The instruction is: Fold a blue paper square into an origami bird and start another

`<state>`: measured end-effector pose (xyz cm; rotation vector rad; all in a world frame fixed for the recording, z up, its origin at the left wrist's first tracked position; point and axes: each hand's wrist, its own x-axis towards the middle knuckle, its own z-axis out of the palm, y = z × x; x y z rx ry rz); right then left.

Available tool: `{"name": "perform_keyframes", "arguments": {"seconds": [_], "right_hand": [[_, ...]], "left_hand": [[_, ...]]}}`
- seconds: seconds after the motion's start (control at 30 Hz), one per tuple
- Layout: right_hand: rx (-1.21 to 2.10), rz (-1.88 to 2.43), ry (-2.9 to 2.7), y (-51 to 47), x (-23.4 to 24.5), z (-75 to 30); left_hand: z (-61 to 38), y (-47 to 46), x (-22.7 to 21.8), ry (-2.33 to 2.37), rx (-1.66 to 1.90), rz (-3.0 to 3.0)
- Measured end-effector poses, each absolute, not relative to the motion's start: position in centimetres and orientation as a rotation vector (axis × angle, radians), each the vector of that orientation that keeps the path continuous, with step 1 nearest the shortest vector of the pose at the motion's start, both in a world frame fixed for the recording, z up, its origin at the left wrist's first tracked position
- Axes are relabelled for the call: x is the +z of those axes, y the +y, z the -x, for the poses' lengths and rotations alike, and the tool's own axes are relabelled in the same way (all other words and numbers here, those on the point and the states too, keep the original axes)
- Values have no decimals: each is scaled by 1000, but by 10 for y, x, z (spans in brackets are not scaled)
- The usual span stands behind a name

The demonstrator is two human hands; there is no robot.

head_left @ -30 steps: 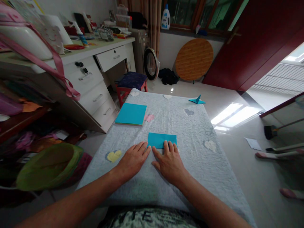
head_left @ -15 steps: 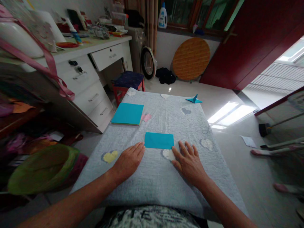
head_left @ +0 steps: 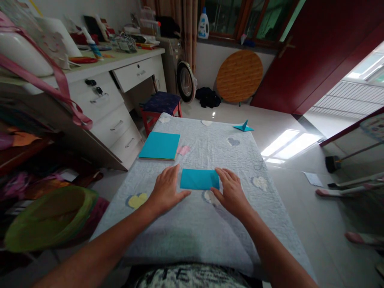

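Note:
A folded rectangle of blue paper (head_left: 199, 179) lies flat on the tablecloth between my two hands, its long side running left to right. My left hand (head_left: 167, 187) rests at its left end, thumb spread away from the fingers and nothing in it. At the right end, my right hand (head_left: 230, 186) spans the short edge, fingertips on the upper corner and thumb by the lower corner, open. Farther left sits a stack of square blue paper sheets (head_left: 160, 145). A small folded blue paper shape (head_left: 244, 127) with an upright point stands near the far right corner.
The pale cloth-covered table (head_left: 192, 224) bears heart patterns. A stool (head_left: 162, 105) stands beyond its far left corner. To the left are a white desk (head_left: 108, 108) with drawers and a green bin (head_left: 45, 218). A round wooden board (head_left: 240, 76) leans on the far wall.
My left hand has moved up beside the paper's left end and spread its thumb. My right hand has shifted left and up onto the right end. The paper stays flat.

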<state>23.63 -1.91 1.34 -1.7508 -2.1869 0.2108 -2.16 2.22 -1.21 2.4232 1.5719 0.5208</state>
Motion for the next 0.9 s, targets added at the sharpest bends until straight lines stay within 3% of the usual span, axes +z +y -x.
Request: {"name": "perform_keyframes", "arguments": {"seconds": [0.17,0.33,0.63,0.9], "right_hand": [[416,1835,-2314,8,17,-205],[349,1786,-2335,17,23,-197],[191,1490,-2013,10,40,-209],[175,1208,-1979,5,26,-223]], "left_hand": [[12,29,-32,1595,521,-2329],[13,28,-42,1404,757,-2334],[14,23,-28,1192,1126,-2151],[17,22,-6,1110,1348,-2565]]}}
